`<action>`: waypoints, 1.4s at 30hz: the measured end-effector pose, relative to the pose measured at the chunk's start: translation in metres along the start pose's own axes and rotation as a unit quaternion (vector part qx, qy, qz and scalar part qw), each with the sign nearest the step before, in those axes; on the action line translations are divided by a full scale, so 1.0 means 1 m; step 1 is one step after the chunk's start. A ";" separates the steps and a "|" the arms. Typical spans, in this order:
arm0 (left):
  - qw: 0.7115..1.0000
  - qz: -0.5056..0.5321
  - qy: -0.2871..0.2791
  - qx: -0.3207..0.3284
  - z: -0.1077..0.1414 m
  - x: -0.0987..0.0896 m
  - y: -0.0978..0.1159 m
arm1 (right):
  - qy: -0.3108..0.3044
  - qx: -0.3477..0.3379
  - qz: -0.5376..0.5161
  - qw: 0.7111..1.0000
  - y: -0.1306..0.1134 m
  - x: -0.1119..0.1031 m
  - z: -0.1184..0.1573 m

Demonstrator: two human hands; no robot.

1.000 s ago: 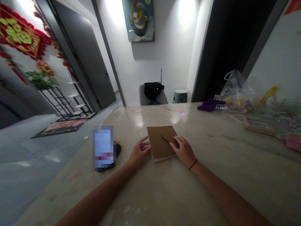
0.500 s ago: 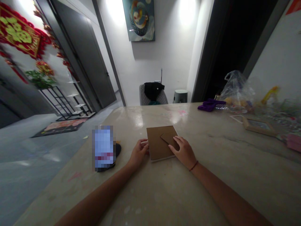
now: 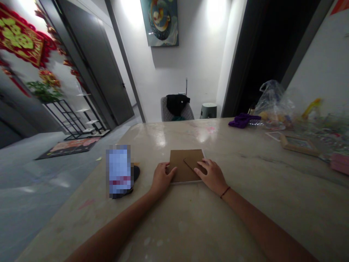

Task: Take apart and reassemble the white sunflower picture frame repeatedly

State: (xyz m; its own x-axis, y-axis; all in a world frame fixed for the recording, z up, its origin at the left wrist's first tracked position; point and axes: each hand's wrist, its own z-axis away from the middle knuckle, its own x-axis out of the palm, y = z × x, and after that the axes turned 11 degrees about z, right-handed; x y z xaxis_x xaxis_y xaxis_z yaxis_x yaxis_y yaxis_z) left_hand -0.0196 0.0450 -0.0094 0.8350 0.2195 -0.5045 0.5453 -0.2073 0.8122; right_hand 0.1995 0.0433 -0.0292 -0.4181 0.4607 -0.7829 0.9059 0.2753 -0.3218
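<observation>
A brown square board (image 3: 180, 169) with a pale edge lies on the marble table (image 3: 191, 218), in the middle of the view. A thin dark bent line or strip (image 3: 189, 164) shows on its face. My left hand (image 3: 163, 177) rests at the board's left edge, thumb over the near left part, fingers apart and partly hidden. On the right side of the board lies my right hand (image 3: 211, 174), fingers spread on its surface. A red cord circles the right wrist.
A phone with a blurred screen (image 3: 119, 171) stands on a dark holder at the left. Purple cloth (image 3: 242, 120), a clear plastic bag (image 3: 274, 105), a wooden frame (image 3: 298, 145) and a pink object (image 3: 339, 162) lie at the right. A chair (image 3: 164, 109) stands beyond the table.
The board has turned slightly and now lies squarer to me. My left thumb has come over its left part. My right hand has barely moved.
</observation>
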 end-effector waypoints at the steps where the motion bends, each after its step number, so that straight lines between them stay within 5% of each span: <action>1: 1.000 -0.022 0.008 0.002 0.001 -0.001 0.001 | -0.006 -0.001 -0.011 1.000 0.001 0.001 0.000; 10: 0.999 -0.012 0.006 -0.041 -0.003 -0.009 -0.004 | 0.045 0.056 -0.138 0.988 0.023 0.018 -0.006; 20: 0.999 0.001 -0.004 -0.039 -0.002 -0.009 -0.006 | 0.003 0.066 -0.013 0.998 0.034 0.011 -0.009; 42: 0.999 -0.030 -0.004 -0.040 -0.001 -0.010 -0.004 | -0.051 0.118 0.080 0.989 0.058 -0.002 -0.016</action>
State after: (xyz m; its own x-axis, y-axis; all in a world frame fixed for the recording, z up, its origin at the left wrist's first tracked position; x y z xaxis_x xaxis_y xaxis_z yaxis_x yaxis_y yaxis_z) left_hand -0.0303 0.0443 -0.0079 0.8022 0.2223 -0.5541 0.5861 -0.1165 0.8018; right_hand 0.2516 0.0717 -0.0372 -0.2710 0.3912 -0.8795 0.9552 -0.0036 -0.2959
